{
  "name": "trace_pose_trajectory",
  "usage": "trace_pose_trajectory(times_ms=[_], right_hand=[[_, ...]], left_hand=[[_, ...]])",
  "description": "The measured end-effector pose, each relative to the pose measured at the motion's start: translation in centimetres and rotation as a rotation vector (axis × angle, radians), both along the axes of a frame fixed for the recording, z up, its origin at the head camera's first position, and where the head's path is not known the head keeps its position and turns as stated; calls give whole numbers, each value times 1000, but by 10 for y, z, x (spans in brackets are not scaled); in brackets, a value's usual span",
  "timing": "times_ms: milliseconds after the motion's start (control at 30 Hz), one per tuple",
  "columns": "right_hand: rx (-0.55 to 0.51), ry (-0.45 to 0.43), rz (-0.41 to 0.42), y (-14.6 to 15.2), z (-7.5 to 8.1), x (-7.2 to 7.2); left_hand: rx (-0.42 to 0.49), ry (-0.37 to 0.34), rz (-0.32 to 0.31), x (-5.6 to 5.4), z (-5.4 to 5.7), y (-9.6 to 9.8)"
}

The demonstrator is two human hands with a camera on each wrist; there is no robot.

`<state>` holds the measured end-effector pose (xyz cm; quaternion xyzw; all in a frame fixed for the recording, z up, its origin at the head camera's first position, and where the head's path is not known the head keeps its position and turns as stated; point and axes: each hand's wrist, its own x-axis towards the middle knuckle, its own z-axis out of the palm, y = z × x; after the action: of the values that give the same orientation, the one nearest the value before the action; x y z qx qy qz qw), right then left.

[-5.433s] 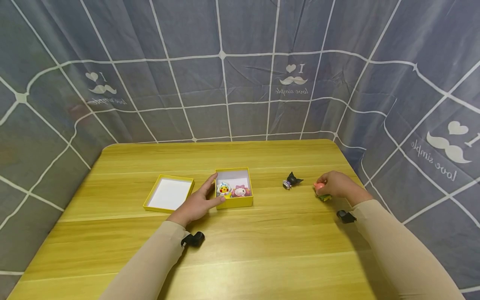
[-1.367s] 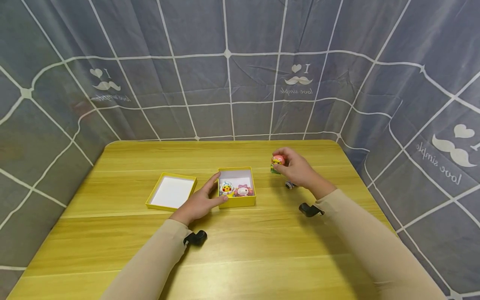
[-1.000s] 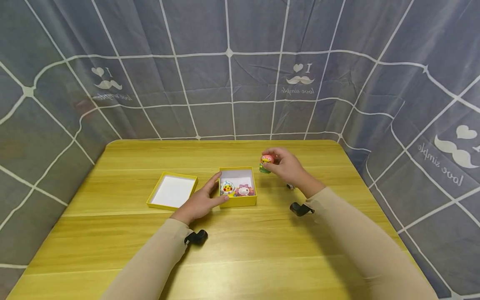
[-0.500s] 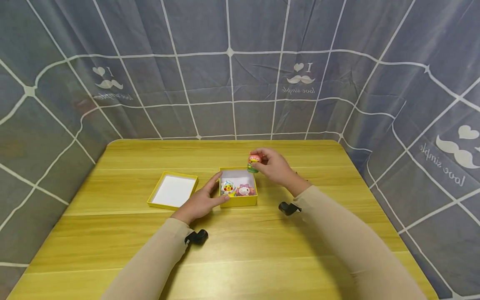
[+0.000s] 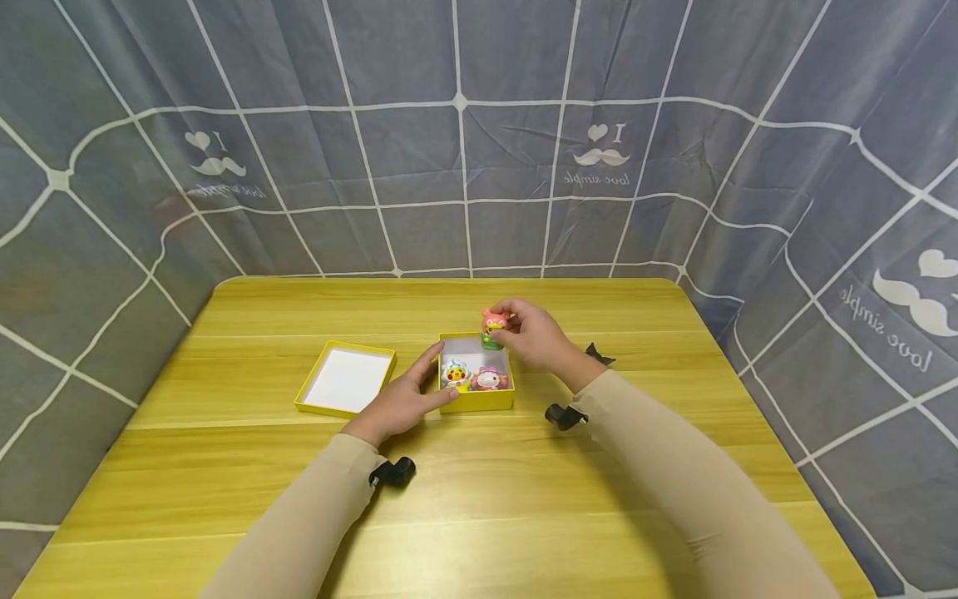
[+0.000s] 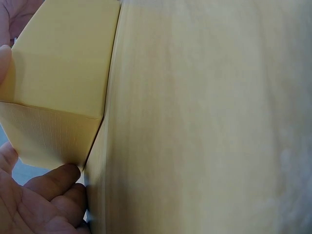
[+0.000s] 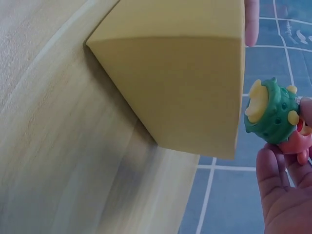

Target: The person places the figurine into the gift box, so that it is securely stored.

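Observation:
My right hand [image 5: 535, 337] pinches a toy figurine [image 5: 492, 326] with a pink head and green lower body, over the back right corner of a small yellow box [image 5: 475, 403]. In the right wrist view the figurine's green body [image 7: 275, 112] with a yellow base shows just past the box wall. My left hand [image 5: 400, 408] holds the box at its left side, thumb on the front rim and fingers [image 6: 58, 183] along the wall. Inside the box, at the front, lie a white figurine with a yellow face [image 5: 455, 373] and a pink-and-white figurine [image 5: 490, 379].
Left of the box lies its yellow lid [image 5: 344, 379], white inside face up. A black figurine [image 5: 599, 355] lies on the wooden table [image 5: 479, 516] to the right, partly hidden behind the right wrist. Grey gridded curtains [image 5: 404, 158] surround the table.
My right hand picked up the pink-and-green figurine at the far right and carried it left, over the box. My left hand has stayed at the box.

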<state>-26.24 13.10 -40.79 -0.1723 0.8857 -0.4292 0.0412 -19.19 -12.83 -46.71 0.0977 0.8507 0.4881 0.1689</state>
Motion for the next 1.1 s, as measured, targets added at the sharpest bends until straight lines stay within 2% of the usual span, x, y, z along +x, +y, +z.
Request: trace_pose_trajectory(times_ms=[567,1100], right_hand=[[79,-38,52,-7,-4,1],[151,6,67,-9,-8,0]], left_hand=[[-4,-8,2,-1,-1,0],[-1,-8,-2,-1,-1,0]])
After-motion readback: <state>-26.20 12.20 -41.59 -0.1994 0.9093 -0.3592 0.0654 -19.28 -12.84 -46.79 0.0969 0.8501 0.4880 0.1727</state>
